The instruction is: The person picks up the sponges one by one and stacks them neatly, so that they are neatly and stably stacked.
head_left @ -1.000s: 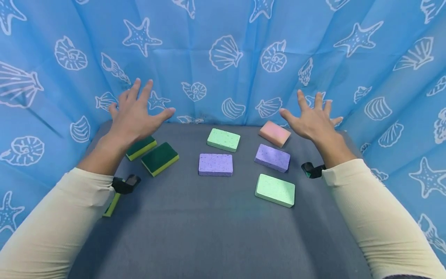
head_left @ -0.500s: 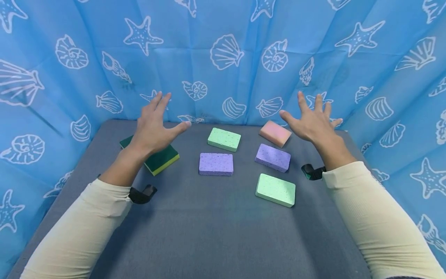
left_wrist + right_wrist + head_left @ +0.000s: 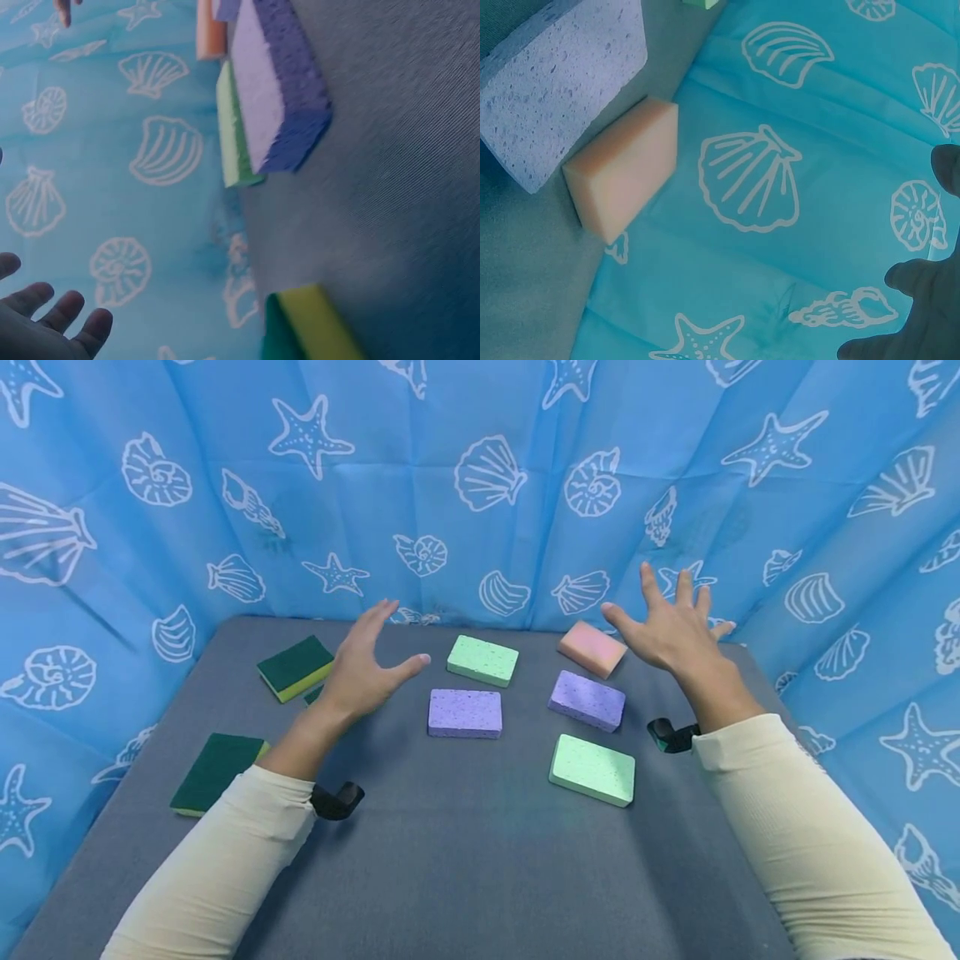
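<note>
A person's left hand point(image 3: 365, 670) is hovering with fingers spread and empty, covering most of a dark green, yellow-backed rectangular scouring sponge point(image 3: 313, 695) beneath its palm, a purple rectangular sponge point(image 3: 464, 713) lying just past the thumb. The right hand point(image 3: 670, 631), fingers likewise splayed, is hovering beside a pink rectangular sponge point(image 3: 591, 647) near its thumb.

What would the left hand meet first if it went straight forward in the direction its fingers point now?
Probably the far light green sponge: the left hand hovers open, fingers aimed up and right toward it. Height is unclear, so it might pass over it to the blue curtain.
</note>
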{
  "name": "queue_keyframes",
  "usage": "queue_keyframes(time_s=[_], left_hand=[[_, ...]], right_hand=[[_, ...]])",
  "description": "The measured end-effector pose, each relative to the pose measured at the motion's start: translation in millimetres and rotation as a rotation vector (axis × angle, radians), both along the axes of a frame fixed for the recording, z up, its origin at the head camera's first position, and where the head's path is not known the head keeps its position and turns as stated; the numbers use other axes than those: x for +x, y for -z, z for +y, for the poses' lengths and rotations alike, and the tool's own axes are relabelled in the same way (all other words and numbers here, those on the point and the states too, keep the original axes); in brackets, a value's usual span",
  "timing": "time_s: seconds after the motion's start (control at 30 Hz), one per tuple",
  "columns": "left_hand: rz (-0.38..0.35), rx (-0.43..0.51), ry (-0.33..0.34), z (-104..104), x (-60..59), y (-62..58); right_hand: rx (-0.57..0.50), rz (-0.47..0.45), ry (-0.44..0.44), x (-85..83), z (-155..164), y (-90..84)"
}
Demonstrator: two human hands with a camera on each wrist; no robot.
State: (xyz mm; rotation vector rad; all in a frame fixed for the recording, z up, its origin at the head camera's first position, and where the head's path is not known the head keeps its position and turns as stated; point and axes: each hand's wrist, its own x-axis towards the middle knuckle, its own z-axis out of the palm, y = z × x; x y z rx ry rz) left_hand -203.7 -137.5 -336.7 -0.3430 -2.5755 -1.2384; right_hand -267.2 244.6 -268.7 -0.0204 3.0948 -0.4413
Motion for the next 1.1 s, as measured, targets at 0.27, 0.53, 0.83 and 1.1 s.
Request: queue_keyframes(time_s=[0.27, 0.53, 0.83, 1.1], left_hand=[[-0.064, 0.043, 0.033, 10, 1.5, 31.7], [-0.207, 0.072, 0.046, 13, -0.2, 58.1], [-0.314, 0.111, 0.106, 12, -2.9, 81.6], [-0.352, 0.103, 0.225, 7, -8.8, 95.2]], right_hand=[[-0.005, -0.012, 0.0, 0.6, -1, 7.6], [-0.001, 0.0, -0.006, 1.8, -1, 12.5], [-0.024, -0.011, -0.008, 2.9, -1, 18.8], [-0.033, -0.013, -0.02, 5.6, 0, 23.5]])
